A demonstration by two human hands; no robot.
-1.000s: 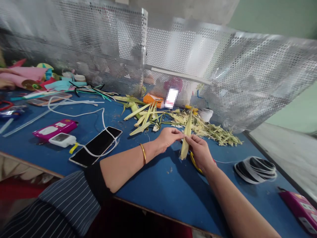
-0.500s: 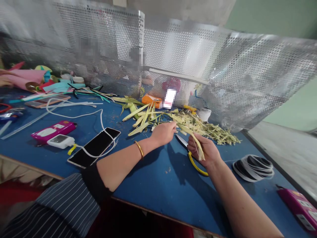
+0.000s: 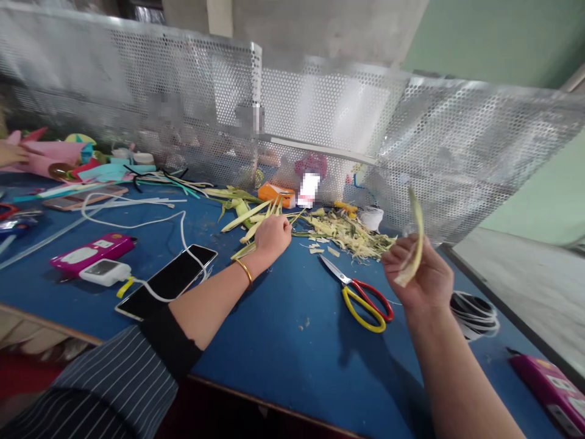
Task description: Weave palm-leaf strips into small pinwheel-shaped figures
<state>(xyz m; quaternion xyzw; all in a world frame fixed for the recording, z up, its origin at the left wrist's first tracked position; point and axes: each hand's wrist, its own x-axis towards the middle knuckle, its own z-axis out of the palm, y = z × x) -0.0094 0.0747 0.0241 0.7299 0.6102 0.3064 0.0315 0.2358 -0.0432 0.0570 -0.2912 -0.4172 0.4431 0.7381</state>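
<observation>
My right hand (image 3: 423, 271) is raised over the right of the table, palm up, with curled fingers holding a pale green corn husk strip (image 3: 417, 241) that stands nearly upright. My left hand (image 3: 273, 236) is closed at the near edge of a pile of long corn husk leaves (image 3: 247, 216). A thin green strand shows by its fingertips; what they pinch is hidden. Scissors (image 3: 361, 297) with one red and one yellow handle lie on the table between my hands, blades slightly apart. Shredded husk pieces (image 3: 350, 231) are heaped behind them.
A perforated metal screen (image 3: 320, 110) borders the back of the blue table (image 3: 283, 360). A black phone (image 3: 169, 280), white cable and magenta device (image 3: 94, 253) lie left. A wire coil (image 3: 473, 314) and another magenta device (image 3: 548, 384) lie right. Another person's hand (image 3: 11, 153) shows far left.
My right hand has moved right and up with the husk strip, away from the scissors, which now lie free. My left hand has drawn back left to the husk leaves.
</observation>
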